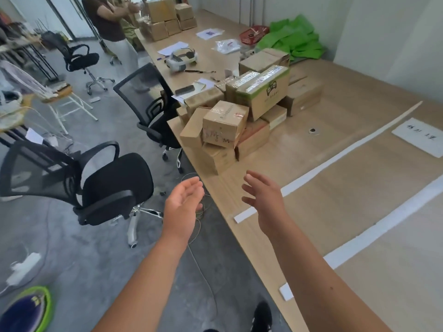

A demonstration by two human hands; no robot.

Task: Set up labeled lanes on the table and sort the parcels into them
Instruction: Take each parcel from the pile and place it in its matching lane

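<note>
**Two empty hands reach toward a heap of parcels beside taped lanes**

Head view: The camera looks down along a long wooden surface (335, 207) that runs away to the upper left. The person's left hand (184, 202) hangs over the floor, just off the surface edge. The right hand (261, 197) is above the surface. On both, the grip is spread with the fingers relaxed and holding nothing, and the palms are turned toward each other.

Just beyond the fingertips is a loose heap of cardboard parcels (242, 116), stacked unevenly close to the near edge. A small taped box (225, 123) sits tilted on top at the front. A larger green-printed box (263, 94) sits behind it.

To the right, two strips of white tape (335, 161) cross the surface and mark lanes. A paper label (419, 136) with handwriting lies in the far lane. No parcel lies in any lane yet.

A black office chair (107, 188) stands on the floor to the left.

The risks, as a judgement:
- The heap looks unstable, so pulling out a lower box could tip the upper ones off the edge.
- Only one label shows and its writing is unreadable here, so a parcel could end up in the wrong lane.
- A box slid across the surface could catch and lift a tape strip.
</note>
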